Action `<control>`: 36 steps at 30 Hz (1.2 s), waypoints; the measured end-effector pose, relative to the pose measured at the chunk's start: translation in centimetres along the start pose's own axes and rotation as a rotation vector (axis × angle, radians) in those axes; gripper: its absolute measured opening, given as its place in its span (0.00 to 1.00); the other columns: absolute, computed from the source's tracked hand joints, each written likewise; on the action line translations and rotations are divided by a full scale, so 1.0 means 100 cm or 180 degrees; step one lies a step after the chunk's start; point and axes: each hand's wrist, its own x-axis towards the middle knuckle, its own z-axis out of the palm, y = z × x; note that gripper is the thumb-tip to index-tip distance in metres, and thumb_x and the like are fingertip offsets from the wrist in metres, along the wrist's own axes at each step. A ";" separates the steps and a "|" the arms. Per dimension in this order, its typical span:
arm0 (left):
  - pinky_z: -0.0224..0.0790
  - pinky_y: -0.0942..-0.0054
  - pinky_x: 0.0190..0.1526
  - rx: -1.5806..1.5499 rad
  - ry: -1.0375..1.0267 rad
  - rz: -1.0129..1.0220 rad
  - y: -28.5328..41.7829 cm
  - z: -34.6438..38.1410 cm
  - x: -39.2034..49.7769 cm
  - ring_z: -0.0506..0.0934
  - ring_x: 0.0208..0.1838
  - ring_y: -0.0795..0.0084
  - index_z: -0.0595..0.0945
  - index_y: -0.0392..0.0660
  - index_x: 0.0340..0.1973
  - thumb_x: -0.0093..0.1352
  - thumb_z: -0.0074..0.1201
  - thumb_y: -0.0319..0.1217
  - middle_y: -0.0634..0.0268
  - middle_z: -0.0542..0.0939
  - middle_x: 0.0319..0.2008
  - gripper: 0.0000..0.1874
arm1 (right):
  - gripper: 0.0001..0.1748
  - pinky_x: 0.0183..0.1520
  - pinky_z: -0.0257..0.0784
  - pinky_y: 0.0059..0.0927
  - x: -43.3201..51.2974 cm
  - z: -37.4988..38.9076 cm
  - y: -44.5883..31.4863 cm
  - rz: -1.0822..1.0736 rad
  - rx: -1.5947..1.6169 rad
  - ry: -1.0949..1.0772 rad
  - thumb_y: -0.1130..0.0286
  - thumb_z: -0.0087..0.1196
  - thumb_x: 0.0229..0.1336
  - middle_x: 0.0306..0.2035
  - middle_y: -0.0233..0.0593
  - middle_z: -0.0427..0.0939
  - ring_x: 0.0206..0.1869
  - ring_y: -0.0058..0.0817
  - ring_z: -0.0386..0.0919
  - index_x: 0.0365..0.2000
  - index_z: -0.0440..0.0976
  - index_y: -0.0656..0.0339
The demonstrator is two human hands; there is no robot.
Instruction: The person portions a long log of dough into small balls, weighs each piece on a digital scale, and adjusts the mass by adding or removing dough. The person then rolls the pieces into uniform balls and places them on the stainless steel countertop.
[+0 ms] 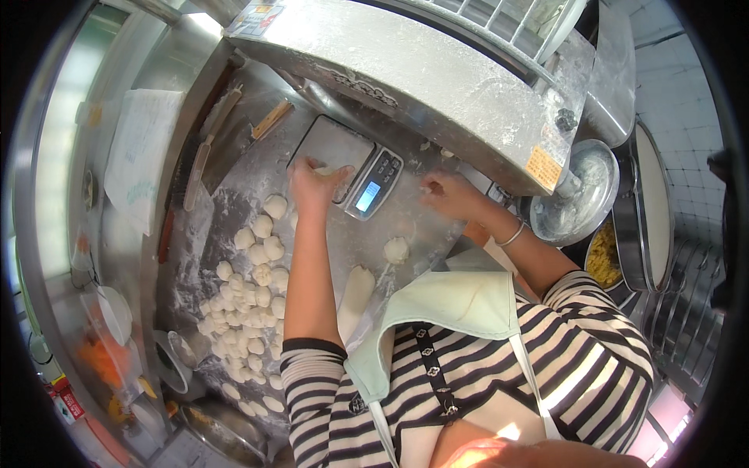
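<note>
My left hand [316, 181] is over the plate of a digital kitchen scale [345, 164]. A pale piece of dough [323, 171] shows between its thumb and fingers, mostly hidden by the hand. The scale's display is lit. To the right of the scale, my right hand [449, 193] hovers over the steel worktop with curled fingers; whether it holds a scrap of dough cannot be made out. A single dough ball [397, 250] and a thick dough roll [357, 298] lie nearer my body. Left of my left forearm spreads a heap of small dough balls [246, 310].
A long-handled brush [202, 158] and a wooden-handled scraper [272, 120] lie at the far left. A floury steel machine housing [409, 76] borders the back. On the right are a floury round metal part [576, 193] and a pot of yellow food [605, 257]. A metal bowl [219, 430] stands lower left.
</note>
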 end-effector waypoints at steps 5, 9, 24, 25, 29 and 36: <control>0.70 0.60 0.48 -0.0552 0.0332 0.0119 -0.009 0.020 0.013 0.78 0.44 0.54 0.80 0.36 0.43 0.55 0.72 0.44 0.51 0.78 0.41 0.29 | 0.04 0.47 0.73 0.43 -0.002 0.010 0.049 -0.0418 -0.0670 0.0421 0.73 0.56 0.54 0.38 0.47 0.76 0.45 0.50 0.76 0.31 0.76 0.63; 0.70 0.63 0.49 -0.1167 0.0219 0.0066 -0.043 0.010 -0.001 0.78 0.43 0.58 0.80 0.36 0.42 0.59 0.69 0.41 0.52 0.79 0.40 0.24 | 0.06 0.45 0.72 0.43 -0.007 0.017 0.054 0.0166 -0.1096 0.0619 0.71 0.56 0.55 0.38 0.45 0.75 0.43 0.46 0.75 0.30 0.75 0.63; 0.67 0.78 0.43 -0.2449 0.0562 -0.1144 -0.155 -0.023 -0.215 0.75 0.38 0.79 0.80 0.36 0.42 0.69 0.61 0.32 0.67 0.80 0.37 0.13 | 0.05 0.38 0.75 0.28 0.023 0.018 0.061 -0.0642 -0.0113 0.1228 0.80 0.53 0.58 0.34 0.41 0.80 0.33 0.30 0.81 0.36 0.72 0.65; 0.67 0.78 0.44 -0.2380 0.0595 -0.1290 -0.158 -0.024 -0.225 0.75 0.39 0.79 0.80 0.36 0.42 0.69 0.61 0.32 0.67 0.80 0.37 0.12 | 0.05 0.38 0.76 0.28 0.025 0.018 0.057 -0.0467 0.0092 0.1192 0.80 0.52 0.60 0.35 0.40 0.80 0.34 0.30 0.81 0.38 0.73 0.66; 0.67 0.78 0.46 -0.2534 0.0599 -0.1678 -0.170 -0.025 -0.256 0.76 0.41 0.78 0.80 0.36 0.42 0.69 0.60 0.31 0.65 0.80 0.38 0.11 | 0.09 0.43 0.75 0.37 0.041 0.020 0.032 0.0000 -0.0092 0.0938 0.70 0.51 0.63 0.38 0.44 0.82 0.38 0.43 0.81 0.42 0.76 0.60; 0.67 0.76 0.48 -0.3214 0.0731 -0.1853 -0.174 -0.023 -0.274 0.77 0.42 0.76 0.79 0.37 0.42 0.70 0.59 0.30 0.64 0.81 0.39 0.10 | 0.12 0.48 0.73 0.35 0.082 0.035 -0.025 -0.0849 -0.0128 0.0562 0.73 0.49 0.65 0.41 0.48 0.80 0.44 0.38 0.79 0.47 0.74 0.65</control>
